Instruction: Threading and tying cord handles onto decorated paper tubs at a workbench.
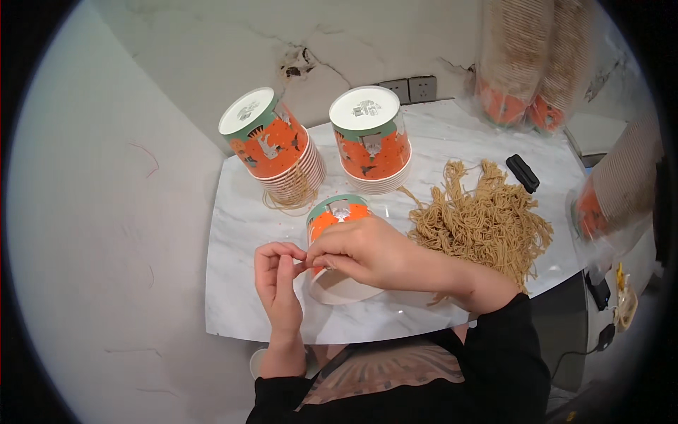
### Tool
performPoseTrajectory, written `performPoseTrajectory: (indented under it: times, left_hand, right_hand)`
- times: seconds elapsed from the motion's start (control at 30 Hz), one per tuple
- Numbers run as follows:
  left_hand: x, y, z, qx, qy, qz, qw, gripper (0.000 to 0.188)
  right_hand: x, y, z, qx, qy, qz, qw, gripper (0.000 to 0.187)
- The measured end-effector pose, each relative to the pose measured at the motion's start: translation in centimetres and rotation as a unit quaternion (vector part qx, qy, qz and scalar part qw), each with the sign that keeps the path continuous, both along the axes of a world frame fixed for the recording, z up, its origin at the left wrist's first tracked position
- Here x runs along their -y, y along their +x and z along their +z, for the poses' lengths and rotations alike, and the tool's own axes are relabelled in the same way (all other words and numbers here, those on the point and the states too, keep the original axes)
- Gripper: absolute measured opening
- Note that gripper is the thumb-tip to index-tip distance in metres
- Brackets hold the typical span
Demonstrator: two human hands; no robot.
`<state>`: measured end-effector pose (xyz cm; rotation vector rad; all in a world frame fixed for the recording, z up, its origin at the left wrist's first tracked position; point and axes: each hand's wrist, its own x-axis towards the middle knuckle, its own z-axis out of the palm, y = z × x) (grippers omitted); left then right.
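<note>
An orange and green paper bucket [328, 217] lies on its side on the table, its open mouth toward me. My left hand [277, 279] is at the bucket's left edge, thumb and fingertips pinched together. From the right, my right hand [364, 249] reaches across the bucket, its fingertips closed and meeting the left ones. Whatever is between the fingertips is too small or hidden to make out. Under and beyond my right forearm spreads a tangled heap of tan cords [480, 226].
Behind stand two stacks of upturned buckets, a left stack [272, 145] with tan cords [300, 189] draped on it and a right stack [372, 148]. A black clip-like object [522, 173] lies beyond the heap. Plastic-wrapped bucket stacks [515, 63] stand at right. The marble-patterned table [240, 283] meets walls.
</note>
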<state>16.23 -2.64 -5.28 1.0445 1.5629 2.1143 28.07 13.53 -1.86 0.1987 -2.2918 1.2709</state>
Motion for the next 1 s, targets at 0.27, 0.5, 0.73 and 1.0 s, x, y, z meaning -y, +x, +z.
performPoseTrajectory:
  times: [0.27, 0.5, 0.73, 1.0]
  left_hand:
    - [0.4, 0.8, -2.5, 0.153, -0.068, -0.042, 0.985, 0.042]
    - [1.0, 2.7, -2.6, 0.324, 0.014, -0.081, 0.942, 0.058]
    - [1.7, 1.8, -3.0, 0.136, 0.17, -0.044, 0.975, 0.071]
    - [5.0, -1.0, -2.5, 0.042, -0.227, -0.069, 0.971, 0.07]
  right_hand:
    - [0.7, 0.3, -0.5, -0.036, 0.169, 0.026, 0.985, 0.005]
    - [1.6, -0.3, -1.6, -0.044, 0.204, 0.119, 0.971, 0.014]
    - [1.1, -0.5, -1.5, -0.08, 0.228, 0.179, 0.954, 0.007]
    - [-0.3, 0.5, 0.2, 0.045, 0.229, 0.215, 0.948, 0.009]
